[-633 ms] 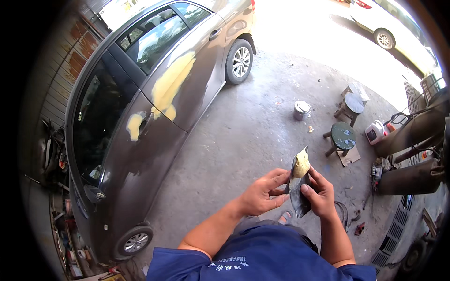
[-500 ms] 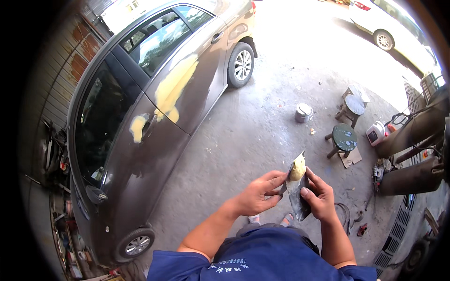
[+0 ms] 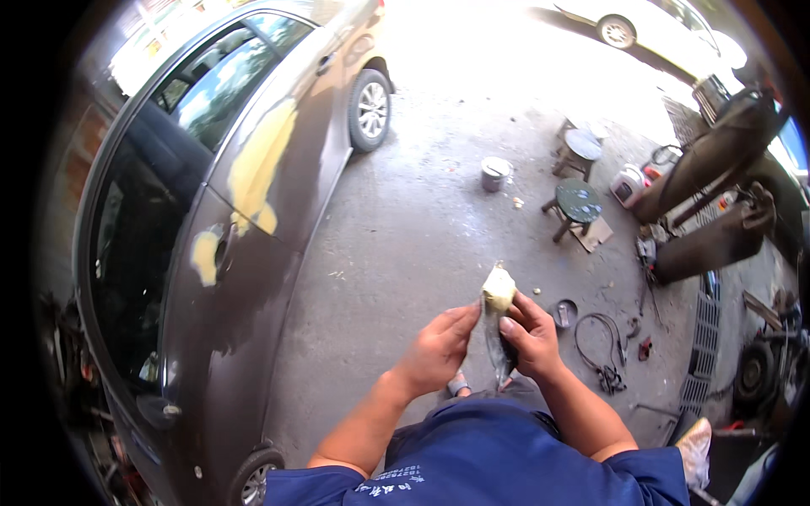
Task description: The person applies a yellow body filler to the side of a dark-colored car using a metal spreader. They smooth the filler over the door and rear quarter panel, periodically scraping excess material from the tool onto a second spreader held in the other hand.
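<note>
In front of my body, both hands hold thin grey-black putty spreaders close together. My left hand [image 3: 439, 350] is closed, its thumb and fingers pinching the edge of one spreader, mostly hidden. My right hand [image 3: 533, 339] grips the other dark spreader [image 3: 498, 337], with the thumb on its face and the fingers behind. A lump of pale yellow putty [image 3: 499, 287] sits at the upper end, between the two blades. To my left stands a brown car [image 3: 253, 312] with a large yellow filler patch [image 3: 263, 160] across its doors and a smaller patch [image 3: 205, 257] by a door handle.
Ahead on the concrete floor stand a paint can [image 3: 495, 174], a green-topped stool [image 3: 578, 202] and a grey-topped stool [image 3: 582, 145]. Right are gas cylinders [image 3: 713, 240], a white jug [image 3: 628, 184], a coiled hose [image 3: 595, 337] and a floor grate [image 3: 702, 346]. A white car [image 3: 675, 34] stands far off.
My view has turned to the right, so the car and stools sit further left. Both hands have drawn closer together, and the putty now looks rounder and bunched at the spreader's tip.
</note>
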Tool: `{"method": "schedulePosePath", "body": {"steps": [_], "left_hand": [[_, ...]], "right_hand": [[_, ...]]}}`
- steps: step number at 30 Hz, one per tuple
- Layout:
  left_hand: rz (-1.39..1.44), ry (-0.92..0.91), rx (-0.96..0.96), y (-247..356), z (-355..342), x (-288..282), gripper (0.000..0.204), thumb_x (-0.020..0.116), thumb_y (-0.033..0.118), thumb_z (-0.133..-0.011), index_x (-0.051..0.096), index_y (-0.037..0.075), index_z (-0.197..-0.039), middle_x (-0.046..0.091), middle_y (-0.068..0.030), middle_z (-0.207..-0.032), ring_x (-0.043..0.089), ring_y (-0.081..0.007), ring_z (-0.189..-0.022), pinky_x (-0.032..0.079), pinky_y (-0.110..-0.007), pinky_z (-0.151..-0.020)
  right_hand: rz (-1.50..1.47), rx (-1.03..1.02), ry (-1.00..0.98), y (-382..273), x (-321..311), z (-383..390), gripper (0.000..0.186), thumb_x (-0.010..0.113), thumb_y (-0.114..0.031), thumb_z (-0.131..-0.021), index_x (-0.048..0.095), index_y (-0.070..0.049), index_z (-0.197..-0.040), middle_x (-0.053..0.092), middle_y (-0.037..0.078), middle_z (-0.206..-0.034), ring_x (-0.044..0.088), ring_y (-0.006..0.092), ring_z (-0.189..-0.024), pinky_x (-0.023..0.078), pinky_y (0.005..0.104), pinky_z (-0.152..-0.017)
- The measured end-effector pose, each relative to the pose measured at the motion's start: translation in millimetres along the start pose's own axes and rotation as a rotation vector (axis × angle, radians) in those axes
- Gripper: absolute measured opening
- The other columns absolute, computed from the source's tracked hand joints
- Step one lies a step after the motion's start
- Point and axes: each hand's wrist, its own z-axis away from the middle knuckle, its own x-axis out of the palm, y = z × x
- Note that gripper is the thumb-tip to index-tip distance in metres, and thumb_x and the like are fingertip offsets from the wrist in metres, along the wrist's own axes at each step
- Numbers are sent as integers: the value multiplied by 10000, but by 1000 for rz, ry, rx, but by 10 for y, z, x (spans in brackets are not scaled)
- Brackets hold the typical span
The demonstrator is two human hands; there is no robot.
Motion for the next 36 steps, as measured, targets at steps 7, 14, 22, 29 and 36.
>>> {"method": "schedulePosePath", "body": {"steps": [7,14,22,29,36], "left_hand": [[211,-386,-311,-70,70,-30,423,474,-121,-863,547,-31,-1270,673,-158,-1086,636,-167,-989,469,-257,-870],[590,-425,-444,-37,9,529,379,511,-40,-920,506,-35,-1299,627,-80,-1160,583,-134,-1051,439,-265,-931],[676,-575,-419,371,-181,1463,359,555,20,-909,517,-27,-1262,629,-65,-1119,581,-122,-996,430,-267,-914],[729,-641,-339,911,-88,2125,366,566,28,-902,511,-34,-1259,623,-82,-1138,585,-139,-1015,425,-282,-935],[938,-594,-526,1146,75,2341,314,568,9,-868,537,3,-1181,636,-87,-1085,603,-154,-987,448,-304,-931]], "right_hand": [[470,-304,181,-353,-326,498,555,633,-129,-905,422,-1,-1403,608,104,-1215,558,124,-1069,435,279,-938],[1001,-847,621,-997,-691,1677,565,667,-71,-845,454,30,-1359,664,173,-997,658,243,-824,515,322,-758],[1637,-1050,1015,-1455,-1062,3353,518,669,-68,-807,502,65,-1279,641,159,-882,568,274,-578,489,361,-526],[972,55,1820,-372,-2940,4444,473,616,-192,-855,522,18,-1268,625,246,-1151,618,362,-1062,486,401,-898],[735,-10,1431,-27,-2316,3952,553,623,-214,-875,440,-20,-1360,600,271,-1187,588,368,-1131,464,402,-937]]}}
